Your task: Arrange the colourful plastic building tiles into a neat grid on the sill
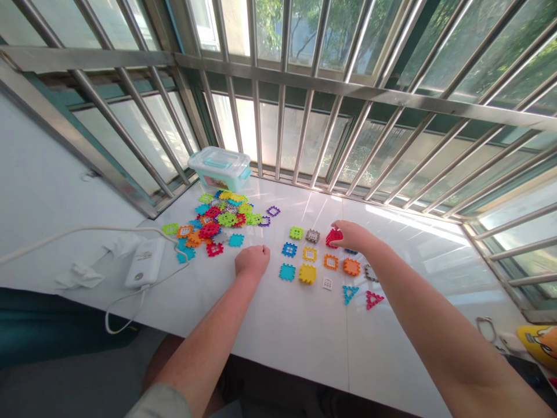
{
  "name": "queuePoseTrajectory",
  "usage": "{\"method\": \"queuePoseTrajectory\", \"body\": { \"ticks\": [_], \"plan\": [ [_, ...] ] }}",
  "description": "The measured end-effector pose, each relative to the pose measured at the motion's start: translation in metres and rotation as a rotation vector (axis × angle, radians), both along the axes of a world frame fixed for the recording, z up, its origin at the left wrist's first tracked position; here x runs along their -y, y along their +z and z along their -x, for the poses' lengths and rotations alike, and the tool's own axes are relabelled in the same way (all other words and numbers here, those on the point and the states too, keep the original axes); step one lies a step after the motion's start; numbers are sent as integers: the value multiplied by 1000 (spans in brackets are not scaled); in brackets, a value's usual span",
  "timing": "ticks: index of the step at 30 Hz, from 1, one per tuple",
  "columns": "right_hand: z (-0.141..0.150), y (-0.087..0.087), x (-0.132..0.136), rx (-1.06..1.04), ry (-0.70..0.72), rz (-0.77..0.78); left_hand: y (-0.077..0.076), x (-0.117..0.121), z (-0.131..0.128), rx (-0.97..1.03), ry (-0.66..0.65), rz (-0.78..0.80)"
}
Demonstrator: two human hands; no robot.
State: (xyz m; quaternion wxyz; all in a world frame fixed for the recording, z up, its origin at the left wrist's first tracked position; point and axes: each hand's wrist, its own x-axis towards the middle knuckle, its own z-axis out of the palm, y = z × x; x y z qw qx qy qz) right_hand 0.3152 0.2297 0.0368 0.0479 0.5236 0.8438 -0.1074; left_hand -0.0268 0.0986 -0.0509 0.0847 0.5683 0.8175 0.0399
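R hand point(350, 234) is gripping red interlocking tiles point(333, 238), fingers narrowing round them, just R of grey window tile point(312, 235) in far row. L hand point(253, 260) is making a fist nr mixed tile pile point(226, 219); can't tell if holding anything. Lidded storage box point(221, 167) is standing behind pile.

Curls the left hand point(253, 262) into a fist, a bit toward seven o'clock from the middle, with the left arm point(217, 332) pointing to one o'clock. Stretches the right arm point(420, 310) toward ten o'clock and bends the right hand point(350, 235) like a claw.
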Motion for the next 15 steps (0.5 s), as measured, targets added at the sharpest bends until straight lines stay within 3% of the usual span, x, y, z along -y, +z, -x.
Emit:
{"method": "queuePoseTrajectory", "body": {
  "ticks": [9,15],
  "plan": [
    [-18,18,2,-28,8,39,5,1,-1,-1,-7,-4],
    [-13,14,5,9,15,18,8,1,-2,17,10,13]
  ]
}}
